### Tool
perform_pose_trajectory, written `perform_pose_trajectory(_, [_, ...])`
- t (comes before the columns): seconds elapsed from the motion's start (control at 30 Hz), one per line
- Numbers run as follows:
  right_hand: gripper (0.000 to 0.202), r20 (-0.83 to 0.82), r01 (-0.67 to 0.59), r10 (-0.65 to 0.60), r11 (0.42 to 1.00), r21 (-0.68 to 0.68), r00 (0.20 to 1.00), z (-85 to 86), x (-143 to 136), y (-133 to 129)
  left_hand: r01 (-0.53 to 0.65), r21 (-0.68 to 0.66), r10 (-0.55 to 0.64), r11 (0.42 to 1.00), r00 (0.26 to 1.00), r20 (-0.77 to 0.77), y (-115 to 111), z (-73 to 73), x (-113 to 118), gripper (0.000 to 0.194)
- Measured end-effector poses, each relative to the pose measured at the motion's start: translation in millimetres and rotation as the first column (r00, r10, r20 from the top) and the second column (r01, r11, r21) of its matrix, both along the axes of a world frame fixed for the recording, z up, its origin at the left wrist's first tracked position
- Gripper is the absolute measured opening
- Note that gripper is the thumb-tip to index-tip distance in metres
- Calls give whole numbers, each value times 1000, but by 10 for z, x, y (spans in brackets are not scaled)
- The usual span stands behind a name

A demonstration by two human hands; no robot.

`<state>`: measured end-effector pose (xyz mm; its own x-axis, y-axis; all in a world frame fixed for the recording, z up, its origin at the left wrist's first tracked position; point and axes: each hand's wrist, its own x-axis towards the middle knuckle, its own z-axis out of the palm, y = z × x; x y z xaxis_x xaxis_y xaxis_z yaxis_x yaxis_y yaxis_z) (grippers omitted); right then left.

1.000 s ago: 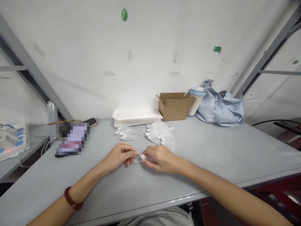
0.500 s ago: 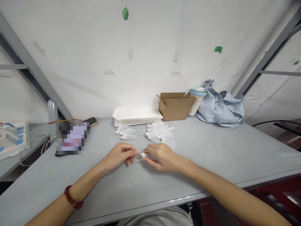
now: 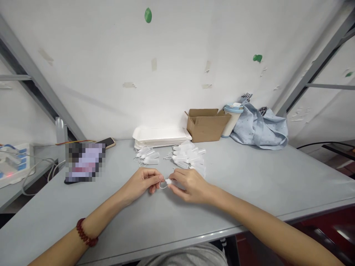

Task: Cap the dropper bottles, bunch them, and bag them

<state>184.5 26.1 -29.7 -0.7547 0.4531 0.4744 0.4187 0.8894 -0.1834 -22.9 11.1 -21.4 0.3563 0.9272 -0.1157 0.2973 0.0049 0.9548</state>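
Between thumb and forefinger, my right hand point(image 3: 190, 184) grips a small white bottle point(image 3: 168, 181); its tip end shows and the rest is hidden by the fingers. A thin white cord point(image 3: 162, 187) loops from that tip toward my left hand point(image 3: 148, 181), whose thumb and forefinger are pinched on it. Just beyond the hands lie two groups of similar translucent white bottles with cords: a small left group point(image 3: 151, 161) and a larger right pile point(image 3: 191, 157), partly behind my right hand.
White flat cartons point(image 3: 161, 136) are stacked against the wall beside an open cardboard box point(image 3: 208, 128). A lidded cup point(image 3: 231, 120) and a light blue cloth bag point(image 3: 259, 127) stand to the right. At left lie a blurred-out phone point(image 3: 85, 162), another phone point(image 3: 110, 143) and a power strip point(image 3: 16, 164).
Very little differs. Both hands keep their places, and the cord's loop and the bottle tip have shifted slightly left.
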Motion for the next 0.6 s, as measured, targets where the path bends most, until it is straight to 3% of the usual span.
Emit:
perform_pose_trajectory(0.13, [17, -56, 5, -5, 1000, 17, 998, -31, -25, -34, 5, 10, -5, 1000, 998, 69, -23, -17, 7, 28])
perform_pose_trajectory(0.6, [17, -76, -4, 4, 1000, -5, 997, -72, -42, -57, 27, 32, -28, 999, 999, 32, -66, -51, 62, 27])
